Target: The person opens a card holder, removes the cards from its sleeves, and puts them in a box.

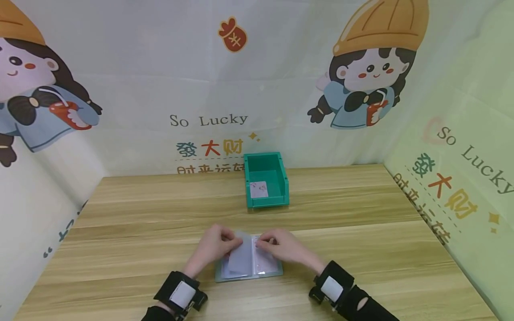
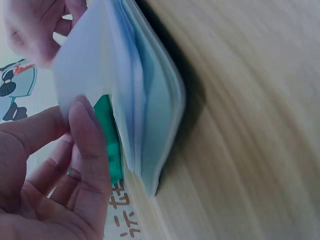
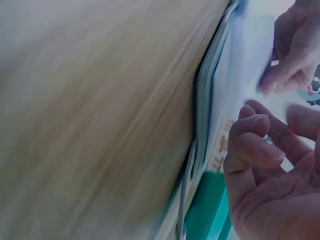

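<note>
A small card album (image 1: 266, 266) with clear sleeves and a pale blue-green cover lies spread on the table. My left hand (image 1: 216, 246) pinches the outer edge of a whitish page (image 2: 82, 65) between thumb and index finger, lifting it off the left side. Over the right page hovers my right hand (image 1: 283, 246), its fingers loosely bent. In the right wrist view nothing shows between the right fingers (image 3: 257, 150); they seem just off the page. What the right-hand sleeve holds is partly covered by this hand.
Beyond the album, near the table's back edge, stands a green bin (image 1: 277, 201) with a pinkish printed card (image 1: 259, 189) inside. The wood-grain table (image 1: 160, 214) runs back to a printed cloth backdrop (image 1: 281, 89).
</note>
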Action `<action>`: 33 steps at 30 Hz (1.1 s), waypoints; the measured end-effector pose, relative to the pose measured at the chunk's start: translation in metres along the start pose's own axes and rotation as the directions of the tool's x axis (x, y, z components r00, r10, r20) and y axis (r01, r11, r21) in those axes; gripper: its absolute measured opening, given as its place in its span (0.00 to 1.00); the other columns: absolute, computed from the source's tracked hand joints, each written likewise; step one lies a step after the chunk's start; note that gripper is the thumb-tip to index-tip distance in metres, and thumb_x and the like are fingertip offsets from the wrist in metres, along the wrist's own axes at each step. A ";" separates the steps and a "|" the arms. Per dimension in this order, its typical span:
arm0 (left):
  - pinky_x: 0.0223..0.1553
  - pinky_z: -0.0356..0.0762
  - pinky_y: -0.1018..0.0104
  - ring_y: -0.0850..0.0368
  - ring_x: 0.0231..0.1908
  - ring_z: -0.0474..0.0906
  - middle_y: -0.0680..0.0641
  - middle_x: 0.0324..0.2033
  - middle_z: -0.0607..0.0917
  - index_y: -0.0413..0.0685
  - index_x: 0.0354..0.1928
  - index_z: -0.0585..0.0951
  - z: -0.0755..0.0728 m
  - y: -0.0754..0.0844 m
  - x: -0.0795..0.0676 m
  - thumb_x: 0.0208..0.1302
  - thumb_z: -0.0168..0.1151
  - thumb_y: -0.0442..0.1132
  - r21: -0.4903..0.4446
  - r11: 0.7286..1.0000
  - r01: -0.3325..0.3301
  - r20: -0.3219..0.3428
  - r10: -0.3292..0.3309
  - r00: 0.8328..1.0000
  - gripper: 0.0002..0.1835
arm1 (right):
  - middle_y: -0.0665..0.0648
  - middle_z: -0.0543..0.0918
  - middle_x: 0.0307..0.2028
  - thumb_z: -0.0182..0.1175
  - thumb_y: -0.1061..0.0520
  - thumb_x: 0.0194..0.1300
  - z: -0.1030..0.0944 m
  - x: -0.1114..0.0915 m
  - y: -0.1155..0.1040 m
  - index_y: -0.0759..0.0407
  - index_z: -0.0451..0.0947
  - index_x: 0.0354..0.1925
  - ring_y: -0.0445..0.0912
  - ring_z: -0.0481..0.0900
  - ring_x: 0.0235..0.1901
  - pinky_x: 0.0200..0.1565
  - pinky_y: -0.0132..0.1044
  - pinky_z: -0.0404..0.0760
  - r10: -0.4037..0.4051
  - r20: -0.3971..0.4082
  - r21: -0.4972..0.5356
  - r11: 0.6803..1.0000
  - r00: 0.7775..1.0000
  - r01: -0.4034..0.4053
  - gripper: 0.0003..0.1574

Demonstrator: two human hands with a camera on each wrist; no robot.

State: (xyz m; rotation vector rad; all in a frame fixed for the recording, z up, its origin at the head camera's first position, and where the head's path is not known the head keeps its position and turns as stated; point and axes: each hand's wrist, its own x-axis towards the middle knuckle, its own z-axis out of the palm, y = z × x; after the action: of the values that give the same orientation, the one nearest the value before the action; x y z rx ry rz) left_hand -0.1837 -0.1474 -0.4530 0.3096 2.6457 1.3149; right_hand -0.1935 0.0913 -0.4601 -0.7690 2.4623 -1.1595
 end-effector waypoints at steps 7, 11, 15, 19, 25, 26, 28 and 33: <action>0.23 0.70 0.67 0.58 0.20 0.75 0.48 0.21 0.80 0.33 0.45 0.84 -0.002 0.001 -0.005 0.60 0.75 0.31 0.031 0.991 0.128 -0.078 -0.125 0.989 0.13 | 0.45 0.75 0.22 0.71 0.56 0.67 -0.012 -0.006 0.011 0.55 0.78 0.26 0.37 0.70 0.23 0.27 0.29 0.68 0.078 -0.022 -0.119 0.990 0.997 -0.080 0.15; 0.25 0.69 0.65 0.56 0.23 0.73 0.46 0.23 0.78 0.32 0.55 0.79 0.000 0.000 -0.005 0.59 0.75 0.30 0.091 0.987 0.135 -0.091 -0.127 0.988 0.23 | 0.45 0.74 0.21 0.73 0.57 0.66 -0.014 -0.007 0.014 0.55 0.78 0.24 0.37 0.69 0.23 0.27 0.28 0.66 0.100 0.005 -0.139 0.985 0.995 -0.098 0.16; 0.29 0.72 0.63 0.54 0.28 0.75 0.45 0.29 0.81 0.36 0.51 0.81 0.005 0.006 -0.005 0.58 0.75 0.29 0.216 0.971 0.104 -0.107 -0.082 0.991 0.19 | 0.47 0.73 0.22 0.73 0.59 0.66 -0.014 -0.005 0.014 0.57 0.78 0.26 0.39 0.69 0.20 0.23 0.29 0.65 0.131 0.017 -0.112 0.985 0.991 -0.128 0.16; 0.32 0.73 0.63 0.55 0.31 0.75 0.46 0.30 0.82 0.39 0.41 0.84 0.016 0.014 -0.003 0.60 0.73 0.28 0.296 0.955 0.022 -0.098 0.007 0.995 0.09 | 0.48 0.73 0.22 0.73 0.59 0.66 -0.015 -0.005 0.013 0.58 0.77 0.26 0.39 0.68 0.18 0.21 0.29 0.65 0.164 0.020 -0.102 0.982 0.986 -0.161 0.16; 0.26 0.66 0.71 0.61 0.24 0.71 0.52 0.22 0.78 0.41 0.31 0.86 0.034 0.021 0.002 0.67 0.69 0.32 0.226 0.972 -0.064 -0.004 0.067 0.998 0.05 | 0.48 0.74 0.22 0.75 0.59 0.64 -0.014 -0.003 0.014 0.57 0.76 0.25 0.39 0.68 0.18 0.21 0.29 0.65 0.191 0.012 -0.107 0.976 0.982 -0.188 0.17; 0.25 0.64 0.72 0.62 0.23 0.71 0.53 0.21 0.78 0.41 0.31 0.87 0.036 0.021 0.003 0.67 0.69 0.33 0.218 0.974 -0.068 0.005 0.068 0.998 0.06 | 0.48 0.73 0.22 0.75 0.58 0.64 -0.013 -0.002 0.014 0.57 0.76 0.25 0.39 0.68 0.18 0.21 0.29 0.66 0.192 0.010 -0.109 0.976 0.981 -0.189 0.18; 0.23 0.60 0.73 0.63 0.21 0.69 0.55 0.18 0.75 0.42 0.28 0.86 0.039 0.021 0.005 0.68 0.68 0.34 0.216 0.974 -0.064 0.016 0.062 0.998 0.09 | 0.48 0.73 0.22 0.75 0.58 0.63 -0.013 -0.002 0.015 0.57 0.75 0.24 0.39 0.68 0.17 0.21 0.29 0.65 0.197 0.011 -0.112 0.974 0.980 -0.195 0.18; 0.21 0.56 0.72 0.64 0.18 0.65 0.57 0.15 0.69 0.46 0.19 0.79 0.043 0.020 0.008 0.68 0.69 0.36 0.224 0.975 -0.016 0.019 0.012 1.000 0.17 | 0.47 0.73 0.22 0.75 0.58 0.64 -0.013 -0.001 0.014 0.55 0.74 0.24 0.39 0.67 0.17 0.20 0.28 0.64 0.222 0.020 -0.109 0.970 0.975 -0.219 0.19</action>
State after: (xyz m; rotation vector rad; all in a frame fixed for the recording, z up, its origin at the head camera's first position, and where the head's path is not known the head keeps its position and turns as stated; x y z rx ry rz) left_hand -0.1789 -0.1004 -0.4637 0.3678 2.7851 1.0120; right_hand -0.2038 0.1071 -0.4633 -0.5191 2.5230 -0.9356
